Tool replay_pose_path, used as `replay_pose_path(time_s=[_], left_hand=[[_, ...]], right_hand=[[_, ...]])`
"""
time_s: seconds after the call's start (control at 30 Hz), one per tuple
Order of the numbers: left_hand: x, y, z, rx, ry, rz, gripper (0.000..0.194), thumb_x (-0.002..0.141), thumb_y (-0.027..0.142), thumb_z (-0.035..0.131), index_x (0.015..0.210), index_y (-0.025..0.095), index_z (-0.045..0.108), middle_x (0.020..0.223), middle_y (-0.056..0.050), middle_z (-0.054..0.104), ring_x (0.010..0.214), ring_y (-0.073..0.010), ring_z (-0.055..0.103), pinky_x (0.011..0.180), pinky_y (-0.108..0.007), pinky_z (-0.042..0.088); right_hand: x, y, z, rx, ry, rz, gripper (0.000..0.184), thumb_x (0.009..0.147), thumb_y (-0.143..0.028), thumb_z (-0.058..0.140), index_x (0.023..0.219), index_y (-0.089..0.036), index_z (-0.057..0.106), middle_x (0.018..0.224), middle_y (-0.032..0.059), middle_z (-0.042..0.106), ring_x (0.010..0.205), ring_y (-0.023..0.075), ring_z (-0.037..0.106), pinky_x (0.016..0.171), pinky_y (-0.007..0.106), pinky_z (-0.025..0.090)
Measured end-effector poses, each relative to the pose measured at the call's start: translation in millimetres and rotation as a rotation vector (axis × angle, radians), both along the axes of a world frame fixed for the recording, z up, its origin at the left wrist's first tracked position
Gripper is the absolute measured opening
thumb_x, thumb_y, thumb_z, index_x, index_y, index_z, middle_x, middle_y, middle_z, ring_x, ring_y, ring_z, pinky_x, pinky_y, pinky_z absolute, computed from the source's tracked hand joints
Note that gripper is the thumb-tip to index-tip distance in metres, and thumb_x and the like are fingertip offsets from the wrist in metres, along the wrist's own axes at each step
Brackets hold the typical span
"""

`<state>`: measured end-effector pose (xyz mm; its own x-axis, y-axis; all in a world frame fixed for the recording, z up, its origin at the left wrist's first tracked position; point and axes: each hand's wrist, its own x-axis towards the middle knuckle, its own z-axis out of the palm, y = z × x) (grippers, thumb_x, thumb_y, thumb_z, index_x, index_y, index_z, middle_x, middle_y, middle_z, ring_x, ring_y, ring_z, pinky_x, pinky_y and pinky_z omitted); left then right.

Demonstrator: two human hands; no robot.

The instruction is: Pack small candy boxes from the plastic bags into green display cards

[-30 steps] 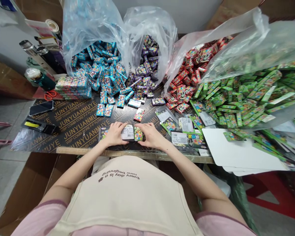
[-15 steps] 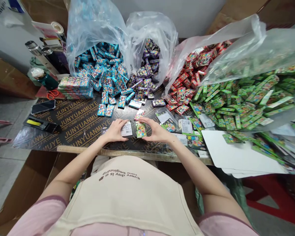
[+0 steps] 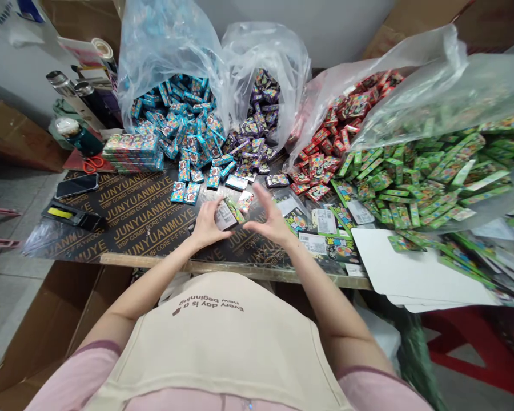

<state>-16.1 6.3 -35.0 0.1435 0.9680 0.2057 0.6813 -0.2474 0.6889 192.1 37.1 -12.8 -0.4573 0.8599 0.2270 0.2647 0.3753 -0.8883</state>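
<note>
My left hand [image 3: 209, 224] is closed around the left side of a small dark packet with a white barcode label [image 3: 226, 219]. A small green box [image 3: 236, 210] sits against the packet's right side; whether it is inside the packet or only beside it, I cannot tell. To the right, my right hand [image 3: 270, 221] is open and slightly blurred, its thumb and fingers spread, holding nothing. Just beyond the hands lies a small red-and-white box [image 3: 245, 201] on the dark tabletop. Two blue boxes [image 3: 191, 193] lie side by side to the left.
Clear plastic bags spill blue boxes [image 3: 197, 131], purple boxes [image 3: 251, 145], red boxes [image 3: 319, 165] and green boxes [image 3: 394, 188] along the back. Labelled flat packets [image 3: 325, 221] and white sheets [image 3: 402, 265] lie right. A phone [image 3: 77, 185], tape dispenser [image 3: 72, 216] and scissors [image 3: 93, 164] lie left.
The green box has moved left against the labelled packet, which is now tilted up in my left hand. My right hand has let go of the box and its fingers have spread.
</note>
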Motion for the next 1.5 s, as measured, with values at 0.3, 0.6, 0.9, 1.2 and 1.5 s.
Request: replay_pose_path(time_s=[0.3, 0.6, 0.9, 1.2, 1.5], left_hand=[[45, 12, -17.0, -0.274, -1.138, 0.403, 0.05, 0.07, 0.056, 0.068, 0.1, 0.016, 0.065, 0.095, -0.007, 0.069, 0.092, -0.0199, 0.064, 0.084, -0.033, 0.049], [34, 30, -1.6, -0.67, -1.454, 0.561, 0.02, 0.056, 0.028, 0.072, 0.067, 0.014, 0.063, 0.057, 0.003, 0.061, 0.051, -0.0099, 0.056, 0.054, -0.022, 0.045], [29, 27, 1.7, -0.235, -1.196, 0.396, 0.019, 0.061, 0.035, 0.072, 0.062, 0.017, 0.065, 0.064, 0.002, 0.065, 0.063, -0.0113, 0.058, 0.066, -0.024, 0.047], [5, 46, 12.7, -0.395, -0.921, 0.167, 0.023, 0.052, 0.031, 0.081, 0.067, 0.015, 0.073, 0.062, -0.002, 0.067, 0.055, -0.012, 0.057, 0.056, -0.024, 0.043], [-2, 39, 29.5, -0.143, -0.481, -0.022, 0.012, 0.062, 0.029, 0.076, 0.064, 0.018, 0.074, 0.066, -0.005, 0.07, 0.064, -0.0171, 0.062, 0.059, -0.026, 0.046]], right_hand=[[-64, 9, -37.2, -0.497, 0.562, -0.595, 0.045, 0.078, -0.054, 0.055, 0.106, -0.02, 0.059, 0.102, 0.0058, 0.069, 0.096, 0.0205, 0.064, 0.081, 0.033, 0.054], [-60, 8, -27.9, -0.721, 0.801, -0.567, 0.04, 0.07, -0.045, 0.058, 0.103, -0.022, 0.052, 0.076, 0.0002, 0.072, 0.074, 0.0214, 0.069, 0.069, 0.035, 0.054], [-63, 8, -33.3, -0.553, 0.79, -0.531, 0.022, 0.066, -0.039, 0.066, 0.076, -0.02, 0.062, 0.088, 0.0038, 0.074, 0.083, 0.021, 0.068, 0.081, 0.037, 0.053], [-41, 13, -31.8, -0.376, 0.532, -0.48, 0.02, 0.067, -0.037, 0.074, 0.075, -0.019, 0.07, 0.071, -0.0004, 0.07, 0.066, 0.0152, 0.062, 0.071, 0.031, 0.051], [-21, 19, -19.8, -0.308, 0.376, -0.273, 0.022, 0.072, -0.04, 0.072, 0.073, -0.018, 0.07, 0.071, 0.0011, 0.07, 0.066, 0.0158, 0.063, 0.07, 0.031, 0.051]])
